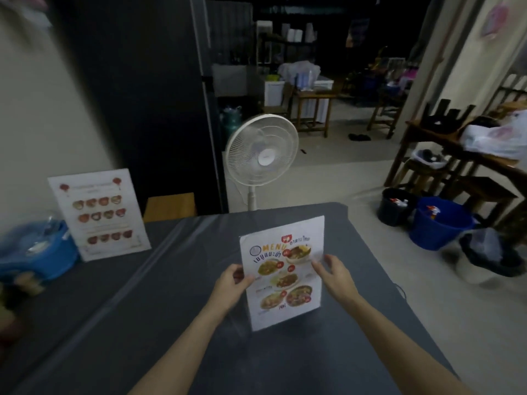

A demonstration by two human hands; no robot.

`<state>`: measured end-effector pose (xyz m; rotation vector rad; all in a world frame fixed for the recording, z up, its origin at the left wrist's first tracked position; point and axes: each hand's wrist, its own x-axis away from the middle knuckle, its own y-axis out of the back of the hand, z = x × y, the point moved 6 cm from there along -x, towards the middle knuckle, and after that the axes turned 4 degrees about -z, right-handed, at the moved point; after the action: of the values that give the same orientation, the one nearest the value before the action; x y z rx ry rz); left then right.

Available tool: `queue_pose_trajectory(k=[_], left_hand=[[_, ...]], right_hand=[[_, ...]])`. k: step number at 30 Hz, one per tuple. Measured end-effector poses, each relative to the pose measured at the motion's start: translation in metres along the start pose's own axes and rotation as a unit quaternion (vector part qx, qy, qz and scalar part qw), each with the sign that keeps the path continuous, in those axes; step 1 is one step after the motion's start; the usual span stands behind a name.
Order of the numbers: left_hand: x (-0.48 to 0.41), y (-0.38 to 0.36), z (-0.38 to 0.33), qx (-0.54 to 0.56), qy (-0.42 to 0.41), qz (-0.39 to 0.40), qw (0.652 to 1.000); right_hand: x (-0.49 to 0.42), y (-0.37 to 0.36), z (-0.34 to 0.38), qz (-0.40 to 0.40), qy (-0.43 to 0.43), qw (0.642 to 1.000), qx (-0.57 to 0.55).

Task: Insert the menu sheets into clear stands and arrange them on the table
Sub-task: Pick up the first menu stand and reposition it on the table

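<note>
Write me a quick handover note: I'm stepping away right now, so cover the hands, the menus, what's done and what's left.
Left hand grips the left edge of the near menu stand; right hand is at its right edge, fingers loosely on it.
That stand is upright on the grey table, sheet inside.
Far menu stand stands at the table's far left, beside a blue tub.
Done: two menus standing.
Left: square up the near stand and let go. No other loose sheets in view.
</note>
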<state>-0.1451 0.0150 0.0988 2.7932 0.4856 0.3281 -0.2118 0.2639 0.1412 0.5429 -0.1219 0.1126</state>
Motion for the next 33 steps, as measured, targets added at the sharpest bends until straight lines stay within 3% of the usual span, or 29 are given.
queue_pose_trajectory(k=[12,25,33], left_hand=[[0.002,-0.001,-0.007,0.071,-0.034,-0.107,0.991],[-0.052,0.013,-0.068,-0.084,-0.128,-0.039,0.987],[-0.110,-0.022,-0.109,-0.075,-0.145,-0.034,0.986]], right_hand=[[-0.055,-0.003,-0.015,0.036,0.059,0.997,-0.042],[-0.074,0.023,-0.001,-0.013,0.075,0.996,-0.041],[-0.137,0.064,0.016,-0.042,0.074,0.996,-0.031]])
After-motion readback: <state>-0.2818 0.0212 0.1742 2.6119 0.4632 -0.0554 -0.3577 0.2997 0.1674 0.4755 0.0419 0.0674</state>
